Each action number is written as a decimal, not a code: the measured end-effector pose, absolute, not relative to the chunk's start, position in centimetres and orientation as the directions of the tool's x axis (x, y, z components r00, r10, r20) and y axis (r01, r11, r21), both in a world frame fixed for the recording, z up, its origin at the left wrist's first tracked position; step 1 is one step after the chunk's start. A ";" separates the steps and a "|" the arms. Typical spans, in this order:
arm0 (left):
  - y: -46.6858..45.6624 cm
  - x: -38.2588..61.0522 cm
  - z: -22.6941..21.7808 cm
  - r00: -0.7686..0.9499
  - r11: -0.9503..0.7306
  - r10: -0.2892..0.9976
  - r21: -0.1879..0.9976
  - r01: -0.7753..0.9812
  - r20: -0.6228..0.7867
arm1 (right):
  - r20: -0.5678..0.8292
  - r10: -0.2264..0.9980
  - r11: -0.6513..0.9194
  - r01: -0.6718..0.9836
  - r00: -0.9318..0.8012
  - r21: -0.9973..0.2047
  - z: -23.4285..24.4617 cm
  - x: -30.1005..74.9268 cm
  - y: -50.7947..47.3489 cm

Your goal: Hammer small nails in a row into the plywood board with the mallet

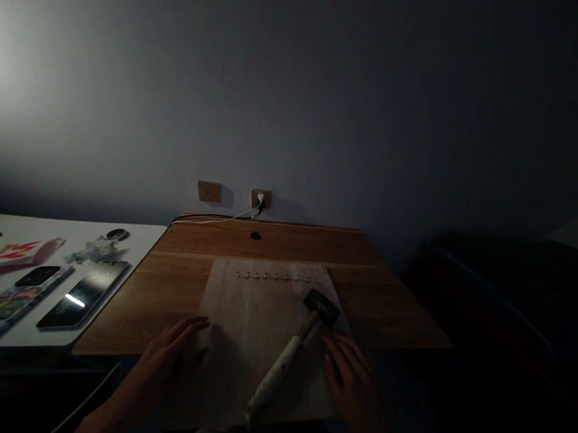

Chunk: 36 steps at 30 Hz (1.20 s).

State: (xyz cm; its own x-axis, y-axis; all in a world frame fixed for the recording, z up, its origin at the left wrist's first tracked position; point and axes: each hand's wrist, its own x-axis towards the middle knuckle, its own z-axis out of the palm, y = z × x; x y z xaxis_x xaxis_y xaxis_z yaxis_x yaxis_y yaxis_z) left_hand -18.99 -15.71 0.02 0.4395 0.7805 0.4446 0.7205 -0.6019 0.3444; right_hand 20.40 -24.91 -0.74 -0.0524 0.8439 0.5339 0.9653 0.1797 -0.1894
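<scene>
A pale board (261, 316) lies on a wooden desk (182, 282), with a row of small nails (273, 276) standing along its far edge. A mallet (291, 349) with a black head and a worn light handle rests slantwise on the board. My left hand (173, 351) lies flat at the board's left edge, fingers stretched out. My right hand (352, 373) rests on the board's right near corner, fingers extended, just right of the mallet handle. Neither hand holds anything.
A white table (136, 236) adjoins on the left, carrying a dark phone (84, 294), a patterned phone case (23, 299), a red-printed packet (25, 251) and crumpled plastic (96, 249). A white cable (222, 219) runs to a wall socket (260, 198). Dark furniture stands right.
</scene>
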 end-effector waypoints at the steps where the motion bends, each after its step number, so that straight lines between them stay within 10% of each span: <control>1: -15.8 -18.5 0.1 0.453 -0.606 0.781 0.349 0.715 0.430 | 0.545 0.836 0.175 0.974 -0.071 -0.141 -0.7 20.7 -24.9; 11: -14.4 -7.9 3.4 0.700 -0.733 0.665 0.407 0.545 0.261 | 0.516 0.856 -0.074 0.992 0.012 0.101 0.3 30.1 -24.6; 20: -10.4 3.7 2.7 0.853 -0.857 0.460 0.374 0.355 0.246 | 0.389 0.887 -0.248 0.967 0.250 -0.055 0.0 41.3 -23.0; 36: -9.9 6.3 1.7 0.823 -0.869 0.485 0.261 0.419 0.294 | 0.189 0.751 -0.615 0.774 0.633 -0.152 0.5 46.2 -23.0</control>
State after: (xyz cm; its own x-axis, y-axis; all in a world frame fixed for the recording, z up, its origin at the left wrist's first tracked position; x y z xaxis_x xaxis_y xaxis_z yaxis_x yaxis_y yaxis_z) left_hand 6.35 -9.89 1.69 0.8235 0.4854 0.2936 0.4194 -0.8695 0.2610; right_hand 46.18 -23.03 0.51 0.6332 0.7506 0.1889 0.7740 -0.6147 -0.1518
